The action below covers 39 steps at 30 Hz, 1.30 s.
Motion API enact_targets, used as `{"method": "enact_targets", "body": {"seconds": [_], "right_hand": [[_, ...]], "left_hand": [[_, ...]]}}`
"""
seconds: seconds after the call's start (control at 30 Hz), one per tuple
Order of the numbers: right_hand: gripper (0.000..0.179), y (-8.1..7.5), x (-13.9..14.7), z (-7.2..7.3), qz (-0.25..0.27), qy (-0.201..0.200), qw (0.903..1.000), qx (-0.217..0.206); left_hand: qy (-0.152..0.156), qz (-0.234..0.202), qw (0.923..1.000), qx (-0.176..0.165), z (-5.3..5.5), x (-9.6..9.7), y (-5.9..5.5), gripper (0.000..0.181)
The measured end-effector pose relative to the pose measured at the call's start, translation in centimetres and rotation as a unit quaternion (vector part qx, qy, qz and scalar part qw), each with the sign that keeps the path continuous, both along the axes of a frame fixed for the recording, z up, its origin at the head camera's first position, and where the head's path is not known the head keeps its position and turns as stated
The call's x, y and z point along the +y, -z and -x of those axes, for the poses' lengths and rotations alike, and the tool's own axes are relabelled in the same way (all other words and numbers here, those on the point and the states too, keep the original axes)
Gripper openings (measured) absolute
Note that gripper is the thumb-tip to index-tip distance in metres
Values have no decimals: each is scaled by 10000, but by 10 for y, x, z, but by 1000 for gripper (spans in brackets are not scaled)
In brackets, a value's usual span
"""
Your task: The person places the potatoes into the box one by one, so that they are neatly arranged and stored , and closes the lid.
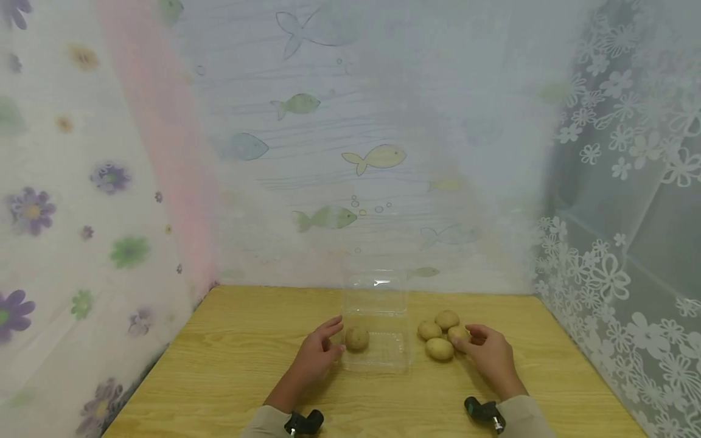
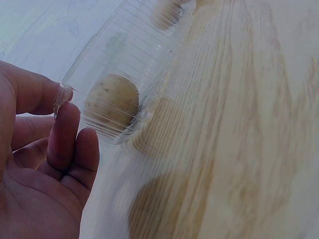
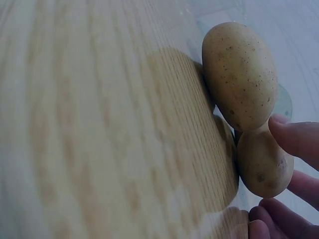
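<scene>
A clear plastic clamshell box (image 1: 391,350) stands on the table with its lid (image 1: 375,298) raised at the back. One potato (image 1: 357,338) lies inside, at the left end. My left hand (image 1: 316,354) pinches the box's left rim between thumb and fingers, seen close up in the left wrist view. To the right of the box, several potatoes (image 1: 440,349) sit bunched together. My right hand (image 1: 491,356) holds the rightmost potato (image 3: 266,164), thumb on its near side and fingers behind. Another potato (image 3: 239,74) lies right against it in the right wrist view.
The wood-grain table (image 1: 246,328) carries the box and the potatoes. A curtain with printed fish (image 1: 328,217) hangs along its back edge. Flowered sheets (image 1: 66,243) hang at both sides. A black wrist mount (image 1: 304,422) sits at each cuff.
</scene>
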State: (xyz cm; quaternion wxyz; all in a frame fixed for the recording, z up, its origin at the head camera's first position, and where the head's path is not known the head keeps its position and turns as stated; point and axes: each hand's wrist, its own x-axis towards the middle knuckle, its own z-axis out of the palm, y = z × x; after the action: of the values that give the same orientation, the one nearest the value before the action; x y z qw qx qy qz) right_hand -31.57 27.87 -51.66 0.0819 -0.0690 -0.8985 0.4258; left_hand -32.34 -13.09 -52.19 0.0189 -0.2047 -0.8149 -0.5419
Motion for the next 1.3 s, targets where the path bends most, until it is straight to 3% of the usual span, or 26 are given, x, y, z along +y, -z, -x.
{"method": "enact_targets", "body": {"seconds": [0.4, 0.73, 1.3], "right_hand": [[62, -4, 1, 1, -208, -80, 9996, 175], [66, -1, 2, 0, -104, -139, 9998, -41], [63, -1, 4, 0, -203, -127, 9997, 93]], "left_hand": [[-28, 71, 10000, 34, 2, 1, 0, 52], [73, 119, 9999, 9, 2, 1, 1, 54], [25, 76, 10000, -25, 0, 1, 0, 53]]}}
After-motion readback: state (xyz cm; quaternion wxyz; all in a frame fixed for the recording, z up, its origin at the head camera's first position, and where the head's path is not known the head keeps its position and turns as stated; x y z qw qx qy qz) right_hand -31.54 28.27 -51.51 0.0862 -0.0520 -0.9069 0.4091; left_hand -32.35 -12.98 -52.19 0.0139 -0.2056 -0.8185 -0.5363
